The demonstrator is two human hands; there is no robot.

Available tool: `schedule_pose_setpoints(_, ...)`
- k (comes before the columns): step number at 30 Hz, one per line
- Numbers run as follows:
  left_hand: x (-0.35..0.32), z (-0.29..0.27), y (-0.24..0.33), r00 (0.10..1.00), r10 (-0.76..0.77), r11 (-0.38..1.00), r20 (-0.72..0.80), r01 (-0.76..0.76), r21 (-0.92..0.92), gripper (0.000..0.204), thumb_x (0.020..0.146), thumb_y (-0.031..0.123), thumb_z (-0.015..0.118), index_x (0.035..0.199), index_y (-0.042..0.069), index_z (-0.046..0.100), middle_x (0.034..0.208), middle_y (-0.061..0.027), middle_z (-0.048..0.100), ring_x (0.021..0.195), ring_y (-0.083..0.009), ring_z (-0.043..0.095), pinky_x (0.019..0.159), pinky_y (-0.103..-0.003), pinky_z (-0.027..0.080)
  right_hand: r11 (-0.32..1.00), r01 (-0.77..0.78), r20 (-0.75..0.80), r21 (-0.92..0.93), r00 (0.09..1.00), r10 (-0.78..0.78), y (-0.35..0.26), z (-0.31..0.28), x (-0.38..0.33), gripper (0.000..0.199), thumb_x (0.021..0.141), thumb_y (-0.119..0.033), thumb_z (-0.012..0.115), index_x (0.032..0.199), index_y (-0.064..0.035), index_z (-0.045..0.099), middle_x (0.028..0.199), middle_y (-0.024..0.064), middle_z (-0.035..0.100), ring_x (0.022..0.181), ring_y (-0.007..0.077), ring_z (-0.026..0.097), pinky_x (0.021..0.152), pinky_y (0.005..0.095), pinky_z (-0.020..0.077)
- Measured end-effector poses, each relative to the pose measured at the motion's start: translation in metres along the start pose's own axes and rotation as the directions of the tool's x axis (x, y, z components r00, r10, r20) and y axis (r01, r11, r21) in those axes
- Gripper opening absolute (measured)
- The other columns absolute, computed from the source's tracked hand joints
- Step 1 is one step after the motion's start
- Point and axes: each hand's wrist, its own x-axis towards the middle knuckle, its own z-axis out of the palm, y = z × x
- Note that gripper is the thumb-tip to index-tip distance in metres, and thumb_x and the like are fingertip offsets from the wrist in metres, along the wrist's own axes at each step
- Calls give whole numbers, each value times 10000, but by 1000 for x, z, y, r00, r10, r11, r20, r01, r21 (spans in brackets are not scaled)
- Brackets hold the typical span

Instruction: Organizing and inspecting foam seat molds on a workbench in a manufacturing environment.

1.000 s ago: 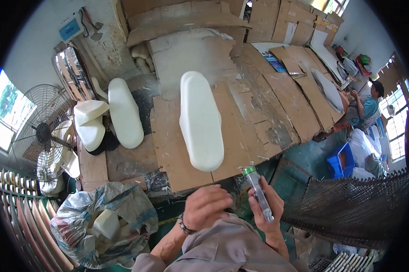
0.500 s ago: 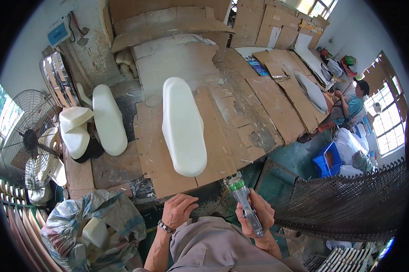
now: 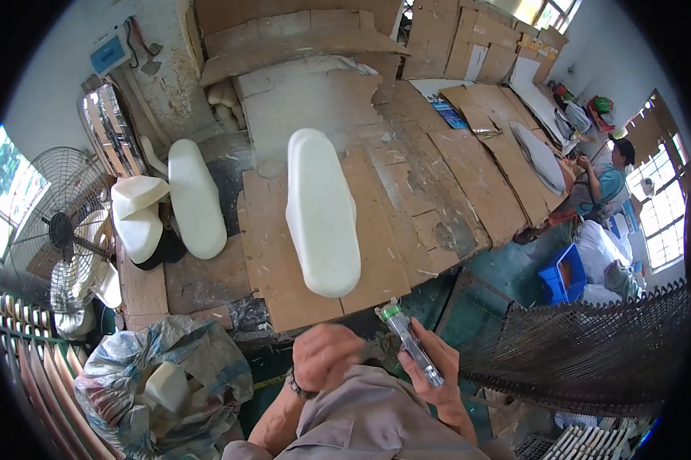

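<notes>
A long cream foam pad (image 3: 324, 215), shaped like a seat cushion, lies on the cardboard-covered table in front of me, touched by neither hand. My right hand (image 3: 440, 374) is closed around a silver, gun-shaped hand tool (image 3: 411, 343) with a green collar at its far end, held just off the table's front edge. My left hand (image 3: 327, 356), with a beaded bracelet at the wrist, is raised before my body near the table edge. Its fingers look curled but are smeared by motion, so whether anything is in them cannot be made out.
More foam pads (image 3: 196, 201) lie on the table's left, by a caged fan (image 3: 60, 230). A plastic sack (image 3: 215, 356) with foam pieces stands at lower left. Dark ridged sheeting (image 3: 583, 345) hangs at right, near a blue bin (image 3: 563, 274). A person (image 3: 607, 184) sits at far right.
My left hand has moved right, toward the tool, and blurred. The tool in my right hand has turned slightly. The whole view has shifted a little; the foam pad stays put on the table.
</notes>
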Motion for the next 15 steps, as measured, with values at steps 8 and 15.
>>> schedule_pose_setpoints(8, -158, 1, -115, 593, -747, 651, 301, 560, 512, 176, 851, 165, 702, 997, 68, 727, 943, -123, 722, 867, -316, 686, 764, -379, 544, 997, -74, -19, -4, 997, 73, 14, -21, -20, 472, 862, -73, 713, 1281, 96, 578, 873, 139, 670, 724, 209, 665, 677, 304, 523)
schedule_pose_setpoints(15, -349, -20, -142, 4, -982, 122, 191, 784, 609, 289, 870, 312, 715, 1075, 113, 755, 994, -140, 747, 898, -271, 722, 802, -364, 559, 997, -27, -36, -78, 999, 25, 24, -47, -40, 452, 844, -78, 703, 1240, 111, 595, 822, 141, 651, 677, 225, 661, 638, 302, 518)
